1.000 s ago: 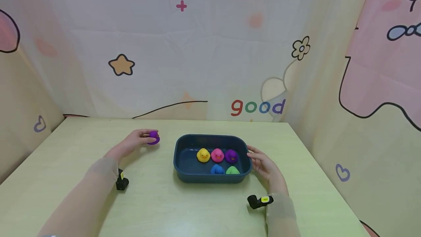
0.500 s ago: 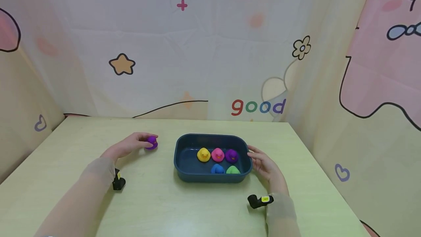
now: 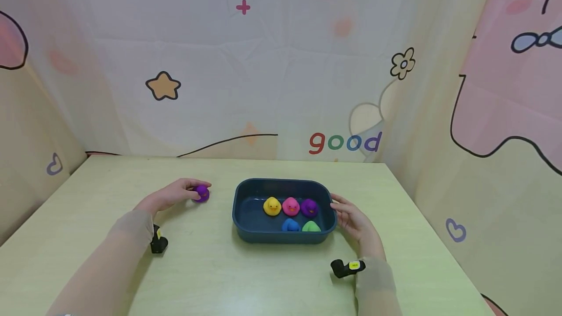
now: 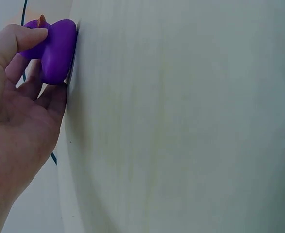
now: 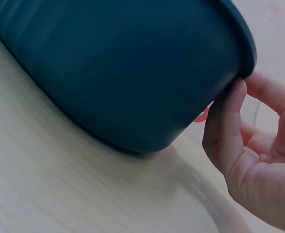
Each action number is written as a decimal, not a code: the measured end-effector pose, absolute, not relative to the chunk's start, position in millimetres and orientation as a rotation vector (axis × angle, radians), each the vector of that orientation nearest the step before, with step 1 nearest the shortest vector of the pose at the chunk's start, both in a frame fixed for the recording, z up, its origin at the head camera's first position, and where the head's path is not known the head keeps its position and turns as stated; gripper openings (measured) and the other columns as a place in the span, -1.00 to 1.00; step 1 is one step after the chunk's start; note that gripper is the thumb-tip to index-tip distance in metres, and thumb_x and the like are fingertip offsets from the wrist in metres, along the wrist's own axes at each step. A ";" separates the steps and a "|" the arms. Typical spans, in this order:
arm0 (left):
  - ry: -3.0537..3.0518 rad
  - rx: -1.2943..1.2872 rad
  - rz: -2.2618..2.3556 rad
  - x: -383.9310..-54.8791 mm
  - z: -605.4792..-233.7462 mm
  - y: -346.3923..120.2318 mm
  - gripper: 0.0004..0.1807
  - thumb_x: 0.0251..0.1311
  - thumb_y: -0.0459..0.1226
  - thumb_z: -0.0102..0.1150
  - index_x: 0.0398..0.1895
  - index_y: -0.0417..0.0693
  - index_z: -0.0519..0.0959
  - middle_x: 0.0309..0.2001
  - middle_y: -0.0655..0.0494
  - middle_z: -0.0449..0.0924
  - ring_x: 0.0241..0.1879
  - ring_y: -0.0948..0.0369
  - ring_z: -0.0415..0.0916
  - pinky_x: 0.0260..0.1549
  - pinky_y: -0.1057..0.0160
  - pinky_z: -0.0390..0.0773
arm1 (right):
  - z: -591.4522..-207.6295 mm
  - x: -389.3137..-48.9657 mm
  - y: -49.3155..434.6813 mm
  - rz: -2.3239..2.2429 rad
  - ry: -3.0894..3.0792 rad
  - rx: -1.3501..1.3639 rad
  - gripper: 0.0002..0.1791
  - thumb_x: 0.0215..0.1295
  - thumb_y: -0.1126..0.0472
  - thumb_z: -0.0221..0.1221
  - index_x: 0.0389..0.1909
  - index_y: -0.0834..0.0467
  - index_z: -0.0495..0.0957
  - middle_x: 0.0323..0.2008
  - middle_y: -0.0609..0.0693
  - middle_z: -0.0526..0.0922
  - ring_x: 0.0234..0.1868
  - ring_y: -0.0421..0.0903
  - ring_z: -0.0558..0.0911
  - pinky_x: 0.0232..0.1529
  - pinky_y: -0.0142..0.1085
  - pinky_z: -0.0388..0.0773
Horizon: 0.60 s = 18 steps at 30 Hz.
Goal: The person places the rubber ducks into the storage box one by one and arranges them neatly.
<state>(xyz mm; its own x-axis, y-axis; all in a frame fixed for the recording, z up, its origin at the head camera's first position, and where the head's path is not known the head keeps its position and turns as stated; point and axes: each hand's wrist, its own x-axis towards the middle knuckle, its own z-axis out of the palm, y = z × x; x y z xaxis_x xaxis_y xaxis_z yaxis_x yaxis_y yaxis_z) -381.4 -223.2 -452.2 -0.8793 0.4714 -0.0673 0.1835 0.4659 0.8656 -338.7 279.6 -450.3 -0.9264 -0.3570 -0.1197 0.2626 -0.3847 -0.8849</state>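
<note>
Left hand (image 3: 169, 196) pinching a purple duck (image 3: 202, 193) on the table, right hand (image 3: 353, 223) steadying the blue tub (image 3: 246, 230); next move likely needs a lift over its rim

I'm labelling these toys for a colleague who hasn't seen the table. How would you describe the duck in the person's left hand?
On the pale green table sits a dark blue tub holding five ducks. Left of it, outside the tub, the left hand pinches a purple duck that stands on the tabletop. The tub's purple duck matches its colour, but this is the only duck outside.
</note>
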 end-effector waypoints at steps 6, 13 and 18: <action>2.421 0.585 1.373 -380.0 -451.7 -222.8 -0.40 0.30 -0.41 -0.01 0.42 -0.31 0.23 0.41 -0.38 0.18 0.39 -0.24 0.14 0.37 -0.23 0.11 | -452.3 -340.1 280.7 -2.329 1.489 -0.122 -0.67 0.48 0.47 -0.22 0.15 0.15 0.25 -0.27 -0.11 0.68 -0.38 -0.31 0.67 -0.33 -0.52 0.61; 2.352 0.484 1.538 -376.3 -449.0 -222.6 -0.17 0.10 -0.50 0.02 0.51 -0.23 0.04 0.50 -0.30 -0.01 0.47 -0.27 -0.06 0.38 -0.38 -0.17 | -454.9 -340.8 281.5 -2.310 1.530 -0.148 -0.66 0.48 0.46 -0.21 0.18 0.16 0.26 -0.27 -0.12 0.68 -0.39 -0.33 0.66 -0.34 -0.54 0.60; 2.422 0.417 1.742 -373.7 -444.7 -221.3 -0.25 0.22 -0.48 -0.02 0.51 -0.23 0.05 0.52 -0.25 -0.05 0.50 -0.23 -0.13 0.41 -0.30 -0.06 | -454.9 -340.4 281.3 -2.310 1.552 -0.154 -0.70 0.48 0.45 -0.19 0.05 0.07 0.36 -0.26 -0.14 0.69 -0.38 -0.34 0.66 -0.33 -0.55 0.59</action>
<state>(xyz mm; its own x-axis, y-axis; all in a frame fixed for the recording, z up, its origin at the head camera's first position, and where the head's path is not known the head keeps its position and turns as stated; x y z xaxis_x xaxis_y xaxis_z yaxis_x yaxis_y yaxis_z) -373.7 -221.3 -444.7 -0.9534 0.2964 0.0559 0.1473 0.2959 0.9438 -340.4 281.3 -454.9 -0.9317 -0.3478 -0.1044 0.2282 -0.3371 -0.9134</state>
